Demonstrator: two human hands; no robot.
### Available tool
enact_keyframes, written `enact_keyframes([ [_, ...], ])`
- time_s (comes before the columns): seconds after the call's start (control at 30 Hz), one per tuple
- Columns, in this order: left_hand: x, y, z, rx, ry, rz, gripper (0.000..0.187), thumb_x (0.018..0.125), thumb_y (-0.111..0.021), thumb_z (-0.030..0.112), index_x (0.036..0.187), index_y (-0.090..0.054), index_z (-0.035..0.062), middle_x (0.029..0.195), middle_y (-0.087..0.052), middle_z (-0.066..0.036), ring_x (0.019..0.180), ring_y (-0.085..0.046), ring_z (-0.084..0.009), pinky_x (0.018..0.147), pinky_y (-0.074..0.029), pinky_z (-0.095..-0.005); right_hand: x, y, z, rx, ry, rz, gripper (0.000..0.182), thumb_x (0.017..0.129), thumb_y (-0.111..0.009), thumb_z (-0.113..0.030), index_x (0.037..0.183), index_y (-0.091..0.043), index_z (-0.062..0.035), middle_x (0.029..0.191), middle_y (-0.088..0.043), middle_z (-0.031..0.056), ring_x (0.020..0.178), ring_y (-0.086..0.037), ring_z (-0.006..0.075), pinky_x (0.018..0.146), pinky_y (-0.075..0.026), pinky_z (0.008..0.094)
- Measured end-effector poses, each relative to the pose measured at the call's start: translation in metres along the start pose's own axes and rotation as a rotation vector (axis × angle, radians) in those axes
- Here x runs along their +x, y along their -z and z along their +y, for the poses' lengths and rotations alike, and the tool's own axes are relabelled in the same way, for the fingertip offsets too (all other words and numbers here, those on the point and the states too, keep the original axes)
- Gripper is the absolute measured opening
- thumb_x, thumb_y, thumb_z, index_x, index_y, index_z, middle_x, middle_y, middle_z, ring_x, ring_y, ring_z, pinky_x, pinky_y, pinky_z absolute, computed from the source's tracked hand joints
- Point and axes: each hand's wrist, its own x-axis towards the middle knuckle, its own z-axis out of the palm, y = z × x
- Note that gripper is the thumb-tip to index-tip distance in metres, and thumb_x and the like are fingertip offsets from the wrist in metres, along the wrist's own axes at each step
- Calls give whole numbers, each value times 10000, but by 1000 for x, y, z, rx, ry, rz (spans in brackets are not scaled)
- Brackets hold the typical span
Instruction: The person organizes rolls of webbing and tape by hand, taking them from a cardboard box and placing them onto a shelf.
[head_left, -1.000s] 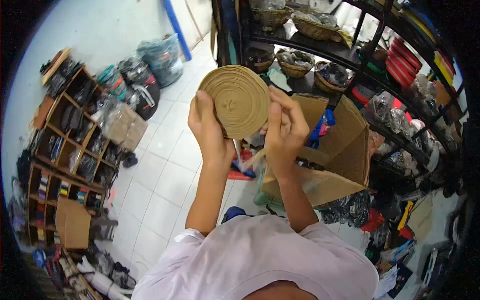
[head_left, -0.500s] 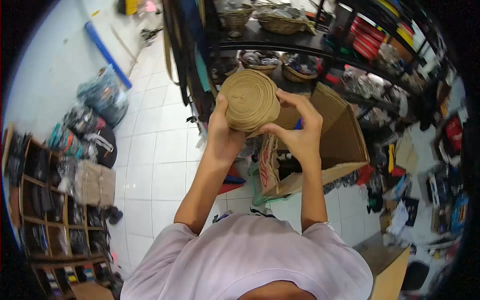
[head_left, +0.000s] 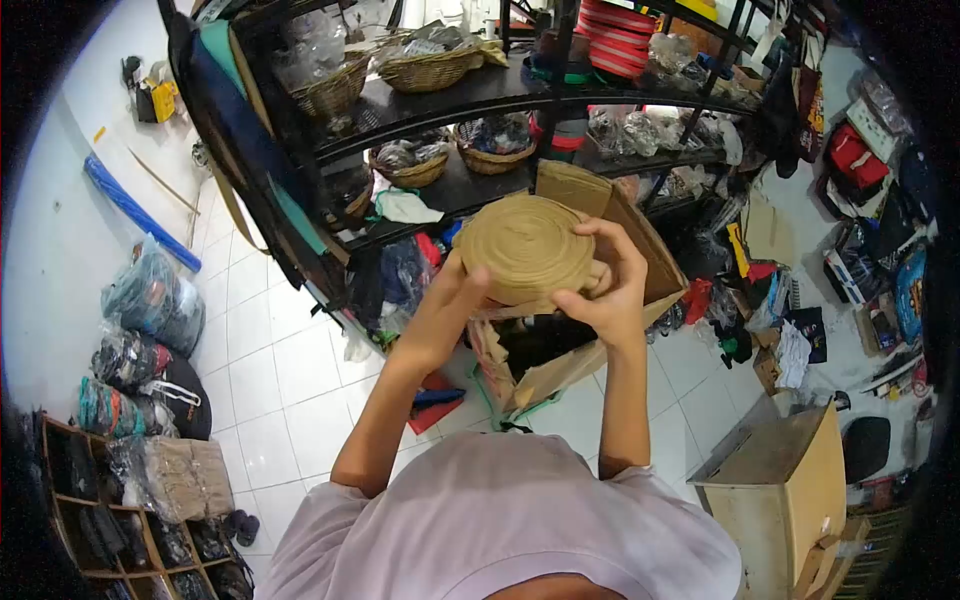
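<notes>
A thick, flat roll of tan webbing strap [head_left: 525, 245], wound in a tight spiral, is held up in front of me between both hands. My left hand [head_left: 447, 310] supports its left side, thumb against the near edge. On the right side, my right hand [head_left: 615, 275] grips the rim with thumb and fingers curled round it. Some fingers are hidden behind the roll. Just beneath and beyond it stands an open cardboard box [head_left: 650, 240] with dark contents that I cannot make out.
Black shelving [head_left: 400, 115] ahead carries wicker baskets [head_left: 430, 70] of bagged items and a red striped roll [head_left: 613, 40]. Bagged goods [head_left: 155, 300] and a wooden cubby rack [head_left: 75, 500] stand at left. A wooden cabinet [head_left: 790, 480] is at right, near scattered goods.
My view has turned to the right. The roll has tipped, so its spiral face looks flatter, and it sits lower in view over the box. Both hands keep hold of it.
</notes>
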Motion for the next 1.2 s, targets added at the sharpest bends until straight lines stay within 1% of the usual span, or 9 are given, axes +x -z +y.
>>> enact_keyframes([
  [0.07,2,-12,11,140,-205,-65,941,801,-781,369,1468,-244,-21,1392,-462,-162,1278,-472,-250,1012,-435,-370,0,12,0,51,-6,51,672,605,-874,-52,1181,-529,-15,1323,-501,164,1108,-606,263,882,-571,346],
  [0.2,24,-31,18,728,-705,99,968,685,-879,278,1440,-346,-8,1438,-439,-194,1242,-520,-270,983,-474,-363,8,24,2,87,-46,104,678,639,-863,-68,1212,-504,-19,1286,-516,164,1102,-603,239,928,-543,345],
  [0.33,38,-37,13,352,-525,144,656,760,-767,-8,1355,-493,5,1431,-443,-211,1199,-557,-245,937,-532,-336,18,39,8,156,-63,101,705,657,-873,-130,1236,-484,-28,1243,-541,155,1077,-613,218,908,-534,313],
  [0.7,77,-11,18,315,-326,-29,733,676,-772,-115,1349,-515,19,1314,-575,-147,1171,-564,-194,959,-529,-338,37,47,8,80,-210,7,677,621,-882,-8,1191,-517,-6,1203,-575,129,1077,-615,193,920,-530,305],
  [0.87,123,-13,25,439,-575,-179,798,612,-859,-26,1338,-532,16,1190,-657,-146,989,-654,-123,664,-527,-180,47,70,19,62,-159,41,631,641,-872,-68,1172,-536,-16,1199,-575,115,1105,-589,183,958,-500,325],
  [1.0,177,-36,59,392,-445,-293,766,685,-807,-18,1380,-494,51,1240,-627,-137,742,-662,-80,590,-478,-157,71,100,26,307,-235,162,545,734,-804,-200,1183,-539,-41,1185,-579,86,1088,-581,180,953,-485,329],
  [1.07,232,-32,55,363,-678,-167,462,957,-584,245,1371,-495,61,1212,-635,-146,645,-655,-111,546,-479,-189,93,131,36,468,-297,281,487,795,-753,-279,1173,-546,-53,1157,-588,79,1050,-595,191,936,-498,329],
  [1.1,254,-25,64,367,-584,-36,440,993,-513,339,1318,-529,43,1159,-658,-148,679,-665,-127,549,-490,-209,102,151,42,462,-236,317,452,811,-752,-279,1145,-552,-49,1133,-593,77,1041,-593,183,940,-501,324],
  [1.2,372,39,30,488,-577,273,321,904,-616,214,1151,-608,10,941,-705,-111,759,-700,-179,586,-520,-263,142,205,38,305,-259,304,434,821,-758,-286,1124,-566,-42,1089,-596,64,1005,-584,171,913,-490,306],
])
